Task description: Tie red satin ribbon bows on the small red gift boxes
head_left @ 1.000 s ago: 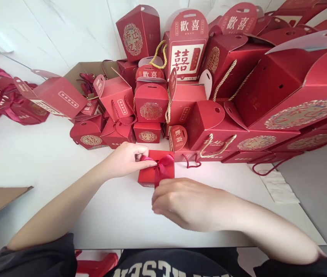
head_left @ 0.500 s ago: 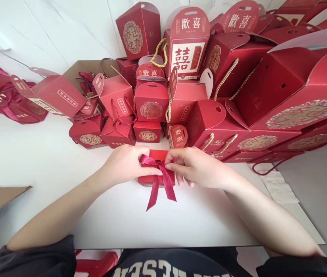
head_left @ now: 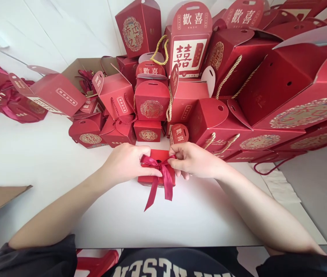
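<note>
A small red gift box sits on the white table in front of me, with a dark hole in its top. Across that top lies a crimson satin ribbon in a bow, its two tails hanging over the near side. My left hand is closed on the bow's left loop, the thumb lying along it toward the knot. Between thumb and forefinger, my right hand pinches the ribbon's right loop; its other fingers curl beside the box.
Red gift boxes of several sizes stand piled behind, some with rope handles. An open brown carton holds ribbon pieces. Ribbon-tied boxes lie at far left, near a cardboard flap. White tissue-like sheets lie at right.
My right hand has drawn slightly up and outward, and the right loop now shows between its fingers. The tails have shifted a little left. My left hand stays almost in place.
</note>
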Demonstrator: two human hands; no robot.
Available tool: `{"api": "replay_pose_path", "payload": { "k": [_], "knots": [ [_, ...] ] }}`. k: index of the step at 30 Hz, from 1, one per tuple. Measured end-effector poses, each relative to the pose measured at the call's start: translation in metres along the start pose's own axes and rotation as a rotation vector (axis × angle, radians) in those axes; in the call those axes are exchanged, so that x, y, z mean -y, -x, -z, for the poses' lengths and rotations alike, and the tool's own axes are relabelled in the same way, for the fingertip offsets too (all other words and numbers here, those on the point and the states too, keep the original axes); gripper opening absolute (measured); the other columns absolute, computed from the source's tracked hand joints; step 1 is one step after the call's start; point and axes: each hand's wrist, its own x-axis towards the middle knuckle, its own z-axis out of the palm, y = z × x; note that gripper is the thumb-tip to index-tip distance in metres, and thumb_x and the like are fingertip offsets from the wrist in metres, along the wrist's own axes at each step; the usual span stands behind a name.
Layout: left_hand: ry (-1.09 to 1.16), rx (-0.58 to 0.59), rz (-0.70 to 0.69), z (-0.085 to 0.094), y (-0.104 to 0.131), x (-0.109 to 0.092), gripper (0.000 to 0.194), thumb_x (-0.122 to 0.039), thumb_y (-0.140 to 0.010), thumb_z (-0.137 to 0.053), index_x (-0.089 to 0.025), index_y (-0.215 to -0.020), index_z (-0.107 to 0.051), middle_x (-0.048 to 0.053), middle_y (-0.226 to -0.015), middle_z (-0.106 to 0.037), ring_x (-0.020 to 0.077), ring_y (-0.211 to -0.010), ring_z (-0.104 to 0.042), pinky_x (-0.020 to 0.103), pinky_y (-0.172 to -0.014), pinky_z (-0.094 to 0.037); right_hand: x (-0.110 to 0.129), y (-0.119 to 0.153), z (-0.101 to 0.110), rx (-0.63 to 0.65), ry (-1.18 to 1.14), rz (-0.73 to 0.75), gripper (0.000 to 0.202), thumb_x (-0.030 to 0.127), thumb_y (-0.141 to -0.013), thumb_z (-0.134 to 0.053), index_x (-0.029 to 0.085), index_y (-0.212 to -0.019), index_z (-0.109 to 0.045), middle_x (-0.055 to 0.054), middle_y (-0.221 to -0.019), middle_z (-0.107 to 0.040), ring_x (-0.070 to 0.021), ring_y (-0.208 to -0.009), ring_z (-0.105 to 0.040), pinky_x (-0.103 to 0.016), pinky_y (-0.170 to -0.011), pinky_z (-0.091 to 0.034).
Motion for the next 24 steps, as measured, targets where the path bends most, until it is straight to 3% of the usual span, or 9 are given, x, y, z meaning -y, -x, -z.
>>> {"api": "replay_pose_path", "payload": {
  "k": [11,16,19,24],
  "knots": [
    [-0.016,0.036,-0.04,0.004,0.0,0.004,0.062,-0.079,-0.061,-0.067,-0.021,-0.069,-0.049,-0.004,-0.058,-0.054,0.0132,-0.052,-0.046,0.024,-0.051,-0.025,-0.003,0.001,0.0,-0.036,0.12,0.028,0.011,0.021,-0.08,-0.052,0.021,-0.073,-0.043,0.005,-0.056,-0.058,-0.0084,-0.043,-0.052,-0.02,-0.044,-0.04],
    [0.121,0.147,0.021,0.01,0.005,0.004,0.056,-0.071,-0.062,-0.072,-0.022,-0.079,-0.051,-0.006,-0.061,-0.054,0.0125,-0.052,-0.049,0.023,-0.049,-0.03,-0.001,0.003,0.003,0.013,0.087,0.083,0.022,0.04,-0.089,-0.056,0.021,-0.08,-0.047,0.005,-0.058,-0.058,-0.0093,-0.046,-0.051,-0.021,-0.047,-0.04],
    [0.189,0.167,0.036,0.014,0.009,0.004,0.045,-0.064,-0.075,-0.065,-0.022,-0.077,-0.05,-0.007,-0.057,-0.048,0.0107,-0.05,-0.044,0.023,-0.048,-0.028,0.001,0.006,0.006,0.003,0.062,0.147,0.032,0.049,-0.093,-0.052,0.02,-0.08,-0.049,0.004,-0.064,-0.057,-0.0089,-0.051,-0.05,-0.022,-0.052,-0.04],
    [0.356,0.222,-0.068,0.017,0.003,0.013,0.042,-0.047,-0.09,-0.051,-0.018,-0.064,-0.037,-0.005,-0.059,-0.03,0.0082,-0.052,-0.028,0.023,-0.049,-0.022,0.002,0.007,0.004,-0.114,0.207,0.256,0.032,0.043,-0.096,-0.05,0.019,-0.076,-0.051,0.005,-0.067,-0.046,-0.0092,-0.061,-0.04,-0.023,-0.057,-0.033]
  ]
}}
